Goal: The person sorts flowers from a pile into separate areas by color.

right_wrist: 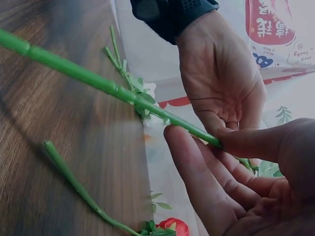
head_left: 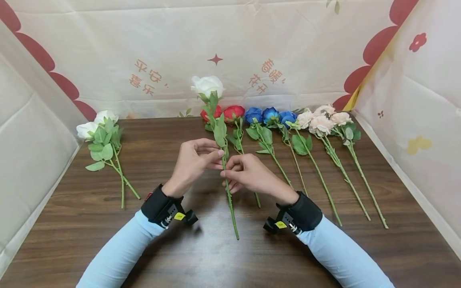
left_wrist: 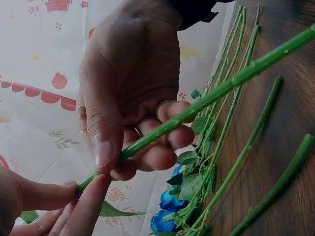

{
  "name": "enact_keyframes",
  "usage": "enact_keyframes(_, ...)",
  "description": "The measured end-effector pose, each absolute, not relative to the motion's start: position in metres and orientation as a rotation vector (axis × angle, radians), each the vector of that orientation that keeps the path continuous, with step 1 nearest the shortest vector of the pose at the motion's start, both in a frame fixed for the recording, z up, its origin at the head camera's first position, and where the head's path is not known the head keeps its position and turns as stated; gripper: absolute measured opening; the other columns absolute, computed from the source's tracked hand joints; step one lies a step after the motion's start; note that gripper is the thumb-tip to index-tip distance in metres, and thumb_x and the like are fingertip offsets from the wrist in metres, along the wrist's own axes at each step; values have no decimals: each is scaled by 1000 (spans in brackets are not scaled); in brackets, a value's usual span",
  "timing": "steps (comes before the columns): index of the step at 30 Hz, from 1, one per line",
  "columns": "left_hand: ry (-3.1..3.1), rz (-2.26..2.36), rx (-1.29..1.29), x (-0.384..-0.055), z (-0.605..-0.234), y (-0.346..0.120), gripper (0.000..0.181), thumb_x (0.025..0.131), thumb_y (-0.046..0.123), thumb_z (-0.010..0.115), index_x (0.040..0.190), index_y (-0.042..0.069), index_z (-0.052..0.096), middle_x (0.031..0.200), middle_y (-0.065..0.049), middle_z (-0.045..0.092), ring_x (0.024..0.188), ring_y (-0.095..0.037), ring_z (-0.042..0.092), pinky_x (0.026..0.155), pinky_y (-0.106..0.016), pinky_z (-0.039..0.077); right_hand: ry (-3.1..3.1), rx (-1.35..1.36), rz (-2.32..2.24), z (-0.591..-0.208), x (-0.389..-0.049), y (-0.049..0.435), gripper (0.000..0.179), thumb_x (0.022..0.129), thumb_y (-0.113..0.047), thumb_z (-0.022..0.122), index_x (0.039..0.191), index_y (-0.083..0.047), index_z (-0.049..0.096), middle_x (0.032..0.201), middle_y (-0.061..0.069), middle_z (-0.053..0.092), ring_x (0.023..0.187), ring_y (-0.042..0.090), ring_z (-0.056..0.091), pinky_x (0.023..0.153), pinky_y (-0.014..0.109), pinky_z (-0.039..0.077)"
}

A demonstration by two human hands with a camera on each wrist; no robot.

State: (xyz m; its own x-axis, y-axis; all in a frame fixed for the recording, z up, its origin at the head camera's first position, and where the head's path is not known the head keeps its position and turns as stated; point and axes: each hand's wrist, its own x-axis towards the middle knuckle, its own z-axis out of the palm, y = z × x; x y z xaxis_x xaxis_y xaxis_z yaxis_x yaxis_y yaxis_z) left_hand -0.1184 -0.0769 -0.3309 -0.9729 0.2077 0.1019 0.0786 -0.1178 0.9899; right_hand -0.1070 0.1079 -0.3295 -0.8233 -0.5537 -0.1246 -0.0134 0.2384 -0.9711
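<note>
A long-stemmed white rose [head_left: 207, 86] stands nearly upright between both hands in the head view, its bloom at the top. My left hand [head_left: 194, 158] pinches its green stem just below the leaves, between thumb and fingers. Slightly lower, my right hand [head_left: 253, 174] pinches the same stem. In the left wrist view the right thumb presses the stem [left_wrist: 197, 105] against the curled fingers. The right wrist view shows the stem [right_wrist: 88, 76] running past both hands' fingertips, its lower part free above the table.
Two white roses [head_left: 87, 130] lie with crossed stems at the left of the brown table [head_left: 180, 260]. Right of centre lie two red flowers [head_left: 234, 113], three blue flowers [head_left: 270, 115] and several pale pink flowers [head_left: 321, 125]. A printed cloth [head_left: 173, 44] encloses the back and sides.
</note>
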Motion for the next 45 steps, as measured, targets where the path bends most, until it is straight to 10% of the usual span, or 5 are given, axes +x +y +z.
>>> enact_keyframes(19, 2148, 2129, 399, -118, -331, -76, 26, 88, 6, 67, 111, -6, 61, 90, -18, 66, 71, -31, 66, 66, -45, 56, 2092, -515, -1639, -326, -105, 105, 10, 91, -1, 61, 87, 8, 59, 75, 23, 66, 60, 34, 66, 60, 48, 55)
enact_keyframes(29, 2657, 1858, 245, -150, -322, -127, 42, 88, 37, 67, 112, 3, 64, 90, -10, 69, 65, -19, 67, 58, -34, 57, 2171, -496, -1501, -338, -124, 95, 14, 92, -6, 62, 89, 8, 62, 74, 17, 67, 59, 27, 66, 60, 44, 56)
enact_keyframes(38, 2768, 1970, 64, -157, -304, -176, 41, 89, 36, 66, 113, 3, 64, 95, -12, 68, 72, -21, 69, 63, -33, 57, 2225, -439, -1356, -359, -166, 53, 19, 93, -5, 60, 85, 12, 63, 99, 17, 68, 61, 23, 66, 59, 35, 57)
enact_keyframes(45, 2739, 2010, 8, -156, -297, -187, 42, 89, 34, 66, 116, 2, 62, 98, -14, 67, 76, -25, 69, 64, -31, 57, 2296, -403, -1237, -366, -182, 34, 21, 91, -5, 61, 75, 10, 60, 79, 14, 68, 57, 23, 65, 55, 33, 57)
